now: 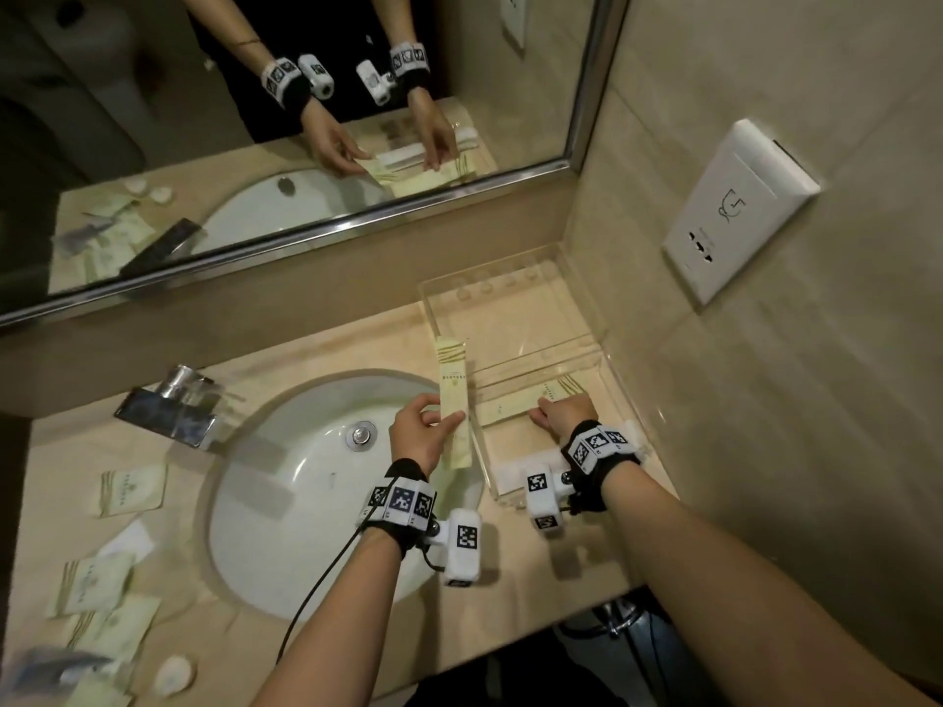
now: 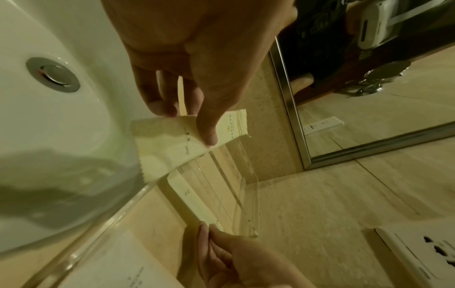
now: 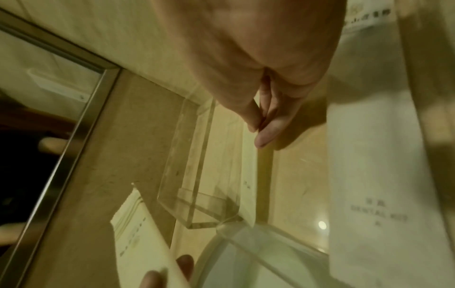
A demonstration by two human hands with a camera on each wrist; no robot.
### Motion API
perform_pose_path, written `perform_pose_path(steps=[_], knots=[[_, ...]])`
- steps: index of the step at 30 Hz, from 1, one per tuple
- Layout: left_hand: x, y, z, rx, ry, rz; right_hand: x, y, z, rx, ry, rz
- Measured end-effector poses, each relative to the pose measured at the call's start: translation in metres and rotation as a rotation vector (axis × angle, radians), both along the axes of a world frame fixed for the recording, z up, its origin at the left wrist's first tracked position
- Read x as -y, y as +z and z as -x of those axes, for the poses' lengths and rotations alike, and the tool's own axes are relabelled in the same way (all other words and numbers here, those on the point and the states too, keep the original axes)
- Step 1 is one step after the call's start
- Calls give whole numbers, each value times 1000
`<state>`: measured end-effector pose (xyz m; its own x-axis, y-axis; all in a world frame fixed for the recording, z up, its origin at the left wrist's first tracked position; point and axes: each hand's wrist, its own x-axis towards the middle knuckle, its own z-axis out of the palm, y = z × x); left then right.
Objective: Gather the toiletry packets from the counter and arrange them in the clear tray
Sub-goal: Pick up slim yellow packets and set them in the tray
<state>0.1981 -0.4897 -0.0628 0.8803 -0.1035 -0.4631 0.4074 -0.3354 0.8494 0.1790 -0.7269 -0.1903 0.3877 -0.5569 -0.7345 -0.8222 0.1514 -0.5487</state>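
A clear tray (image 1: 429, 309) stands on the counter to the right of the sink. My left hand (image 1: 438, 418) pinches a long pale yellow packet (image 1: 453, 395) between thumb and fingers and holds it just outside the tray's left wall; the left wrist view shows this grip (image 2: 187, 124) on the packet (image 2: 169, 144). Inside the tray, my right hand (image 1: 542, 411) pinches the near end of a second long packet (image 1: 505, 406) that lies flat across the floor. The right wrist view shows those fingertips (image 3: 261, 139) at that packet (image 3: 247, 175). A white dental kit packet (image 1: 510, 474) lies at the tray's near end.
Several square packets (image 1: 132, 489) (image 1: 92, 584) and round white caps (image 1: 173, 676) lie on the counter left of the sink (image 1: 286, 502). A chrome faucet (image 1: 173, 405) stands behind it. The mirror and a wall socket (image 1: 740, 211) close in the tray's corner.
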Motion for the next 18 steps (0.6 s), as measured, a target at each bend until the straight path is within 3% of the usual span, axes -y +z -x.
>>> perform_pose_path(steps=[1,5,9,12,18], knots=[[-1,-1,-1,5,-8,-1,-3,1,-5,-23,-9,8],[-7,-4,0,14,-10,-7,-27,74,-4,-127,121,93],[-11,-4,0,36,-29,-47,-28,78,-3,-78,110,-10],[-10,-3,-2,62,-71,-93,-30,78,-2,-168,93,135],[11,7,-12,161,-203,-223,-28,76,8,-7,-57,40]])
